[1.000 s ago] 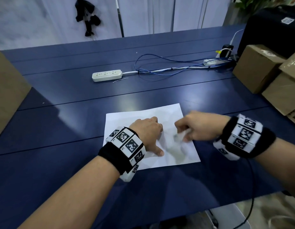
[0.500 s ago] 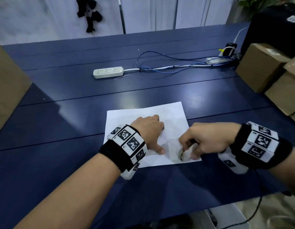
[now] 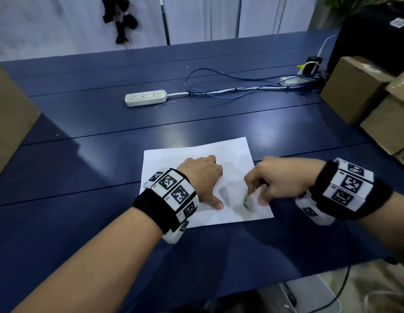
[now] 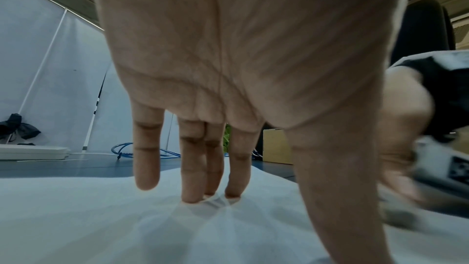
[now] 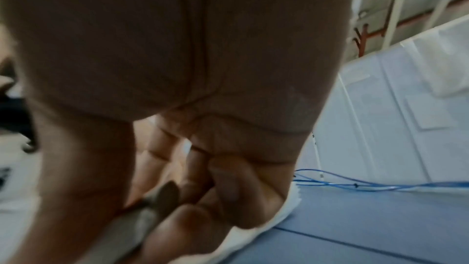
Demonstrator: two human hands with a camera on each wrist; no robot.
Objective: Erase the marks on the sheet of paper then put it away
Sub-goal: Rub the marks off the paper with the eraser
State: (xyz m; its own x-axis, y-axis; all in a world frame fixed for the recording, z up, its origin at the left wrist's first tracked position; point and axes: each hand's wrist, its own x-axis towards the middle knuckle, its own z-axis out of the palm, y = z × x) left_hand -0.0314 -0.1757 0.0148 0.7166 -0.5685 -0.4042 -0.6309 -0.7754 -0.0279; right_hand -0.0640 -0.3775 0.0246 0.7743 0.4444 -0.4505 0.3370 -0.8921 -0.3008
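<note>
A white sheet of paper (image 3: 196,159) lies flat on the dark blue table (image 3: 83,177). My left hand (image 3: 202,177) rests on its middle, straight fingers (image 4: 193,168) and thumb pressing the paper (image 4: 101,218) down. My right hand (image 3: 275,179) is over the sheet's right part and grips a small whitish eraser (image 3: 250,197), whose tip touches the paper near the lower right corner. The right wrist view, blurred, has the curled fingers (image 5: 228,188) round the eraser (image 5: 157,204). Any marks on the sheet are too faint or blurred to make out.
A white power strip (image 3: 145,98) and blue cables (image 3: 230,84) lie further back on the table. Cardboard boxes (image 3: 354,86) stand at the right edge, and another brown box (image 3: 9,123) at the left. A white bin (image 3: 314,294) stands below the table's front edge.
My right hand has rubbed the eraser back and forth over the sheet's lower right part: down toward the front edge, then up a little. The left hand has stayed pressed on the paper.
</note>
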